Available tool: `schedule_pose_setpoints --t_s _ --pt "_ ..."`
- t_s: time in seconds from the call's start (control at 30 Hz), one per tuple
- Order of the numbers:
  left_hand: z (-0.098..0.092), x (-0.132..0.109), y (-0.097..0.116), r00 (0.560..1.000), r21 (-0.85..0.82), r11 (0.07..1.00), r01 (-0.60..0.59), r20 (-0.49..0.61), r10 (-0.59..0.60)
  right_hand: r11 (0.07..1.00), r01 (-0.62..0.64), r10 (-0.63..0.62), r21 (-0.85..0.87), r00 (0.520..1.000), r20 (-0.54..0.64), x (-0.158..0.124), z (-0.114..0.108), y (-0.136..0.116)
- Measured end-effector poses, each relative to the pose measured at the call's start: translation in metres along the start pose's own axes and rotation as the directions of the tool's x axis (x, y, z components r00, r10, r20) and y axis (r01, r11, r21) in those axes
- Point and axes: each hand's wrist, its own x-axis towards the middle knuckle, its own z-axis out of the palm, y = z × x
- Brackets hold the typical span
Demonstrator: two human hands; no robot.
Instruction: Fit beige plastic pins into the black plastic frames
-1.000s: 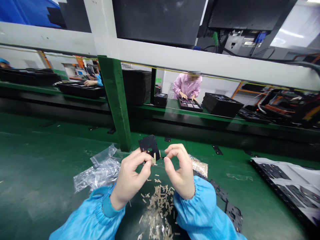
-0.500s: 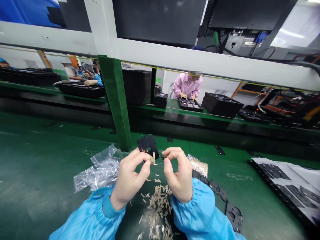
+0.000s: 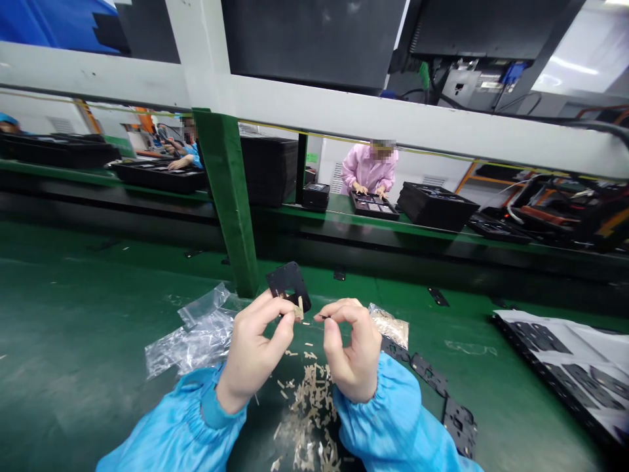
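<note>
My left hand (image 3: 253, 351) pinches a small black plate (image 3: 287, 285) by its lower edge and holds it up above the green bench (image 3: 73, 341). A tan strip sticks to the plate's lower right corner. My right hand (image 3: 348, 344) is closed in a pinch just right of the plate, thumb and forefinger pressed on something thin and dark that I cannot make out. Below both hands lies a heap of small tan strips (image 3: 309, 400). Both arms wear blue sleeves.
Crumpled clear plastic bags (image 3: 196, 334) lie at the left, a small bag of tan bits (image 3: 390, 324) at the right. Black plates (image 3: 442, 393) trail off right, beside a tray (image 3: 565, 360). A green post (image 3: 228, 203) stands ahead. Other people work at the far bench.
My right hand has drawn slightly down and away from the plate, opening a small gap. The left hand has tilted the plate a little up and left.
</note>
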Motion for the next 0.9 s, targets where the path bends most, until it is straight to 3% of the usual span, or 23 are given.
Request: schedule_pose_setpoints --t_s 0.37,0.9 --pt "0.004 -0.004 0.005 0.999 0.066 0.997 -0.045 -0.008 0.046 0.989 -0.145 0.145 -0.029 0.989 0.012 0.005 0.009 0.002" --pt "0.006 -0.007 0.006 0.993 0.155 0.983 -0.103 -0.034 0.110 0.994 -0.065 0.065 -0.084 0.998 0.002 0.002 0.010 0.005"
